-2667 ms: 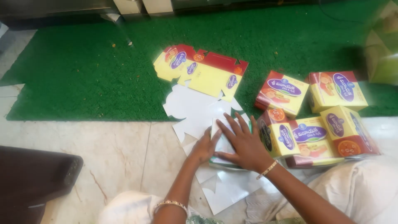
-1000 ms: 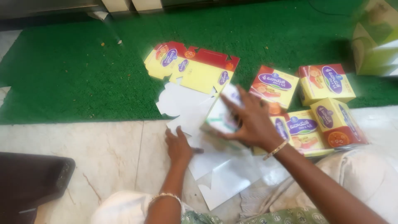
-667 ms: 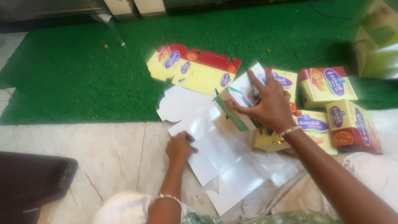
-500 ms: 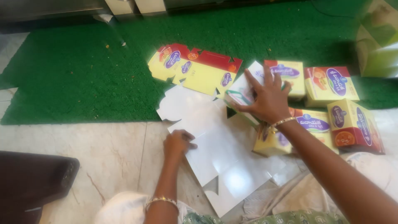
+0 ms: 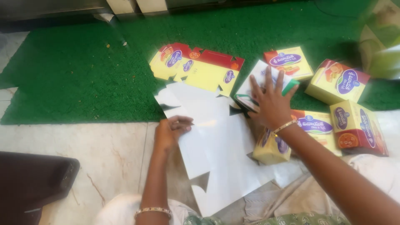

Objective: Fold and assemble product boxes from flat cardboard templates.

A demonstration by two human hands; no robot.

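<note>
On the tile just in front of the green mat [image 5: 75, 79], the left hand [image 5: 168, 133] pinches the edge of a white sheet [image 5: 216, 141] while the right hand [image 5: 271, 102], fingers spread flat, presses a half-folded box [image 5: 254, 85] lying on the mat, with finished yellow boxes [image 5: 337, 83] beside it.

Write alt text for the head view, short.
A person's right hand presses flat on a half-folded carton while the left hand grips the edge of white flattened carton blanks on a tiled floor. Yellow-and-red assembled boxes and a printed flat blank lie on green turf matting.
</note>
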